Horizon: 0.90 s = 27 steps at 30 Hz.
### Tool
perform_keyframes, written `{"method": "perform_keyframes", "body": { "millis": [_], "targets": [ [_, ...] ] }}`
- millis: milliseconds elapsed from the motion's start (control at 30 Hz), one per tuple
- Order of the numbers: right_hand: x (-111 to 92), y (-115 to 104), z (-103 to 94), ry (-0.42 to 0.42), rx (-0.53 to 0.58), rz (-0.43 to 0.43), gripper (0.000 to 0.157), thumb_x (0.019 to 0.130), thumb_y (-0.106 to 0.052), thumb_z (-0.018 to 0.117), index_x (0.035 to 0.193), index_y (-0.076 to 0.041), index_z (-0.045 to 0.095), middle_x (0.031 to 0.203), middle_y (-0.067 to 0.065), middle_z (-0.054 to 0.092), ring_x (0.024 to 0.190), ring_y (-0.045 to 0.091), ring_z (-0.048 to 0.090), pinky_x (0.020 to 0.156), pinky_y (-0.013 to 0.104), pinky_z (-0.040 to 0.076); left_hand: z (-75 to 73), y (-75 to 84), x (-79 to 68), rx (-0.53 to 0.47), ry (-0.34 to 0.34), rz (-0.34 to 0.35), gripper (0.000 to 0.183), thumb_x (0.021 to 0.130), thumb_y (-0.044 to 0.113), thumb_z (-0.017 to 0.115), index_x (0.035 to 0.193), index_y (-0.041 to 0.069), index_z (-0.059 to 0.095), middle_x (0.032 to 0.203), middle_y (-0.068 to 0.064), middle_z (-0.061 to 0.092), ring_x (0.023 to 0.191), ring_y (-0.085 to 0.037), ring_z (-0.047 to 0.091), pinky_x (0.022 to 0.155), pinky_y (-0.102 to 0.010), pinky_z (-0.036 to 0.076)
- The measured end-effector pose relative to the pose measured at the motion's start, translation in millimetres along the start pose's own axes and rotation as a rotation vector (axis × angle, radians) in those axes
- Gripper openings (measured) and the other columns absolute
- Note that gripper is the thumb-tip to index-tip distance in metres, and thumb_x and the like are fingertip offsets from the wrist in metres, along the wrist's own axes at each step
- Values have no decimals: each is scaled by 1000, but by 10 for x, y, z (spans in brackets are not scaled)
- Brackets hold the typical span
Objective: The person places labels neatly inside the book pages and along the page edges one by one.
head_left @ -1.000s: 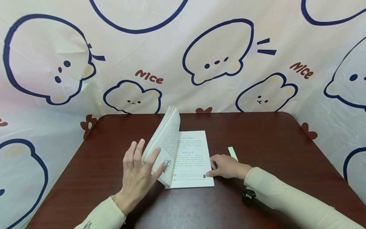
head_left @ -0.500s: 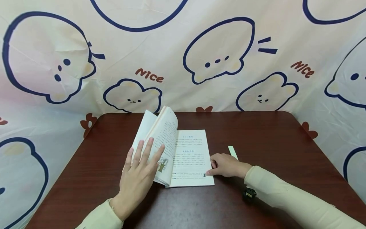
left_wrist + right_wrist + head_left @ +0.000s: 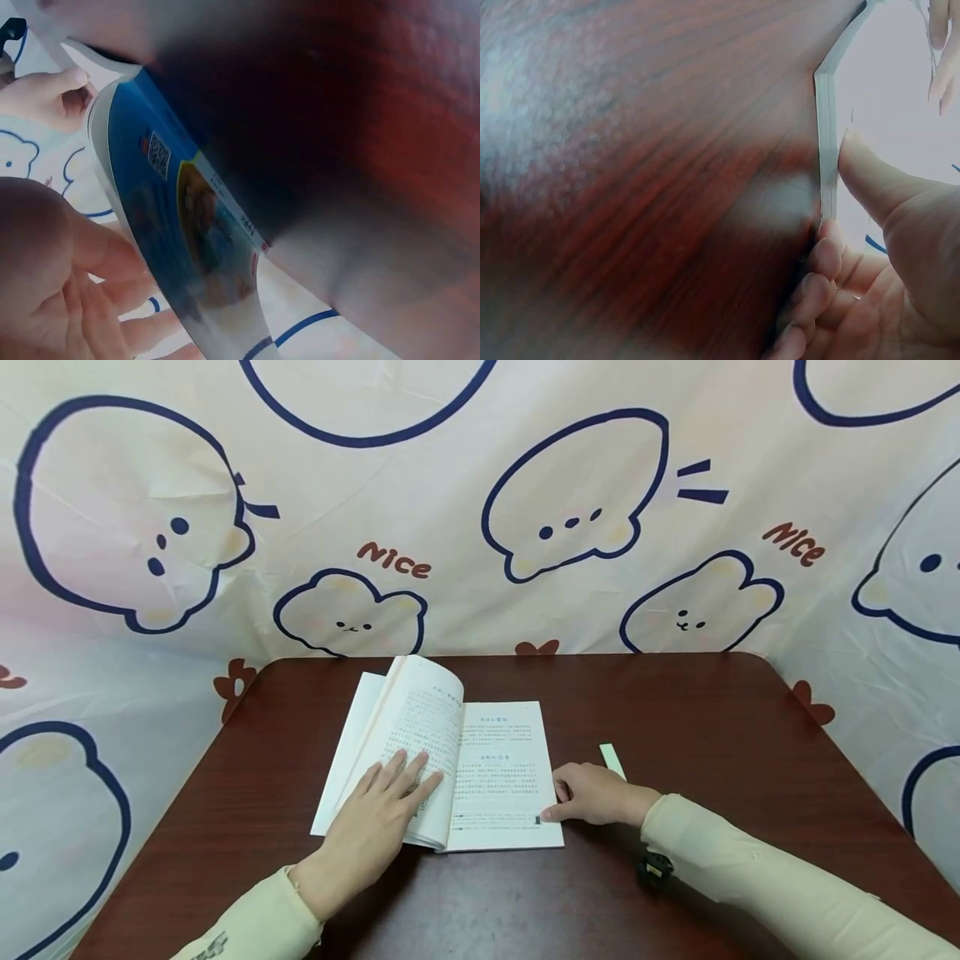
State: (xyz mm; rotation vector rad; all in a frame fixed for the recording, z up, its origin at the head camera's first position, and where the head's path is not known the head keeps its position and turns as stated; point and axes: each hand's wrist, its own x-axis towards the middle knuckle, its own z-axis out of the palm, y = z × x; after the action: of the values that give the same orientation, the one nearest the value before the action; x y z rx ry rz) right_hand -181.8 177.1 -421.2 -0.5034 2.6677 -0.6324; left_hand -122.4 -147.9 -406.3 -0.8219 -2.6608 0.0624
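Observation:
An open book (image 3: 498, 789) with printed pages lies on the brown table. Its left pages arch up from the spine, and one flatter leaf or cover shows beyond them at the left. Across the lower left page my left hand (image 3: 371, 831) rests with straight, spread fingers. At the lower right edge, my right hand (image 3: 596, 793) holds the book, thumb on the page. The right wrist view shows that thumb (image 3: 866, 176) over the page edge and curled fingers (image 3: 825, 259) along the side. A blue cover (image 3: 161, 202) with a QR code appears in the left wrist view.
A pale green strip (image 3: 611, 760) lies just behind my right hand, partly hidden by it. A small black device (image 3: 654, 867) sits under the right sleeve. Behind the table (image 3: 675, 710) hangs a white cloth (image 3: 450, 510) with blue cartoon outlines.
The left pages have come down toward the left, from nearly upright to a low arch. My left hand has moved from beside them onto the page. The right hand stays put.

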Motion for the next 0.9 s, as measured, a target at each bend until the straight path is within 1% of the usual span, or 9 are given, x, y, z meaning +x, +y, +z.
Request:
{"method": "perform_keyframes", "body": {
  "millis": [133, 233, 267, 367, 500, 567, 733, 833, 900],
  "targets": [
    [14, 1, 6, -5, -4, 12, 42, 84, -40, 82, 69, -16, 50, 59, -5, 44, 55, 11, 37, 53, 25, 27, -84, 4, 31, -112, -112, -40, 48, 92, 1, 62, 139, 9, 60, 149, -13, 56, 137, -40, 53, 102, -61, 48],
    [6, -6, -12, -4, -4, 0, 42, 84, -41, 81, 69, -16, 50, 60, -5, 44, 55, 11, 37, 53, 25, 28, -163, 3, 71, -190, -193, -67, 47, 92, 4, 64, 138, 4, 57, 147, -16, 56, 133, -43, 54, 93, -62, 52],
    [4, -4, -15, -2, -7, -6, 43, 84, -41, 81, 69, -16, 50, 60, -5, 44, 55, 11, 37, 53, 24, 28, -189, 4, 86, -206, -223, -75, 47, 92, 6, 64, 139, 5, 56, 146, -17, 56, 131, -43, 55, 91, -61, 52],
    [3, 11, -16, -3, -12, -15, 43, 85, -43, 80, 69, -16, 50, 59, -5, 44, 54, 10, 36, 53, 24, 27, -198, 10, 138, -235, -247, -69, 47, 95, 14, 64, 140, 7, 54, 135, -20, 59, 118, -38, 60, 82, -54, 55],
    [8, 31, -2, -3, -21, -9, 43, 85, -43, 79, 69, -17, 50, 57, -6, 44, 53, 10, 35, 51, 24, 25, -128, 17, 267, -248, -252, -91, 48, 97, 28, 67, 139, 7, 56, 113, -18, 58, 92, -28, 58, 68, -42, 53],
    [10, 33, 4, -3, -21, -12, 42, 86, -43, 79, 69, -17, 50, 57, -6, 44, 53, 10, 34, 51, 24, 25, -77, 14, 341, -240, -251, -119, 48, 97, 33, 68, 136, 7, 58, 108, -17, 56, 86, -27, 54, 62, -39, 50],
    [10, 26, 14, -4, -17, -8, 42, 85, -43, 79, 69, -17, 50, 58, -5, 44, 53, 10, 35, 51, 24, 25, 55, -9, 500, -176, -237, -165, 51, 96, 43, 67, 134, 9, 59, 118, -18, 56, 90, -31, 55, 55, -39, 51],
    [13, 21, 21, -2, -19, -8, 43, 85, -44, 79, 68, -18, 50, 57, -5, 44, 53, 10, 35, 51, 24, 24, 117, -33, 565, -120, -201, -163, 52, 93, 43, 70, 131, 10, 59, 117, -17, 56, 86, -30, 56, 52, -39, 50],
    [18, 18, 24, 1, -22, -11, 43, 85, -44, 79, 68, -18, 50, 57, -6, 44, 53, 10, 35, 51, 24, 24, 149, -52, 592, -92, -172, -156, 50, 92, 42, 72, 129, 11, 60, 114, -17, 56, 85, -29, 55, 55, -39, 50]
  ]
}}
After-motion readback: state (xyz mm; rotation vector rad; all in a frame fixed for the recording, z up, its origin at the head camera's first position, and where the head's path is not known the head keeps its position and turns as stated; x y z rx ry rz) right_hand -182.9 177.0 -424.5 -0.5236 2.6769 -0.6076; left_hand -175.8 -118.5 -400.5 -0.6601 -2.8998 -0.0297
